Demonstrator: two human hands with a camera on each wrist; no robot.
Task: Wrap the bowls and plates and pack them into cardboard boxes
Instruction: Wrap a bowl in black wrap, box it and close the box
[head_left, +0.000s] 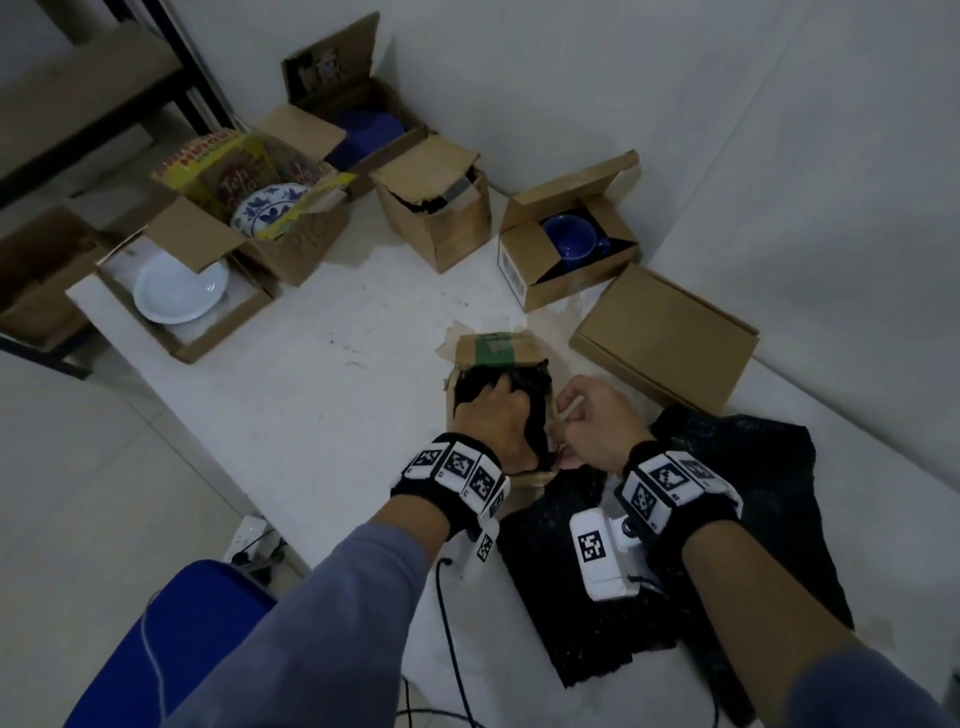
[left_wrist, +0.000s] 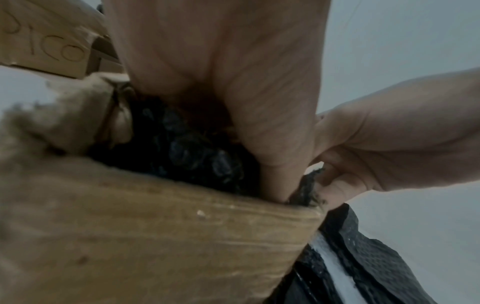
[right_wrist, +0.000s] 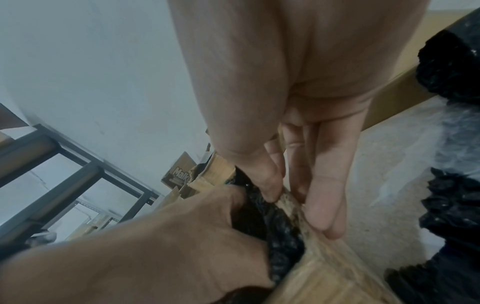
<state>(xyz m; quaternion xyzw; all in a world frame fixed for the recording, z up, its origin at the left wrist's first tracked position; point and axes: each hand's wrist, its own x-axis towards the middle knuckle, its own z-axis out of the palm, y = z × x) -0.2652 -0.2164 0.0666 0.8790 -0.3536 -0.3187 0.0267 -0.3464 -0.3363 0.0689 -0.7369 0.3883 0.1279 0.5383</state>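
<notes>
A small cardboard box (head_left: 496, 347) with green tape on its far flap stands at the table's middle. A bundle in black bubble wrap (head_left: 530, 384) fills it. My left hand (head_left: 491, 400) reaches into the box from above, fingers curled over the bundle. In the left wrist view the wrap (left_wrist: 187, 152) shows under my palm, behind the box's near wall (left_wrist: 155, 236). My right hand (head_left: 571, 415) pinches the box's right wall; in the right wrist view thumb and fingers (right_wrist: 324, 205) clamp that cardboard edge (right_wrist: 298, 222). What the wrap contains is hidden.
Loose black bubble wrap sheets (head_left: 727, 519) lie under my right forearm. Open boxes behind hold a white bowl (head_left: 179, 293), a blue-patterned plate (head_left: 270, 208) and a blue cup (head_left: 571, 241). A closed flat box (head_left: 665, 338) lies right. A blue chair (head_left: 171, 639) stands below the table's left edge.
</notes>
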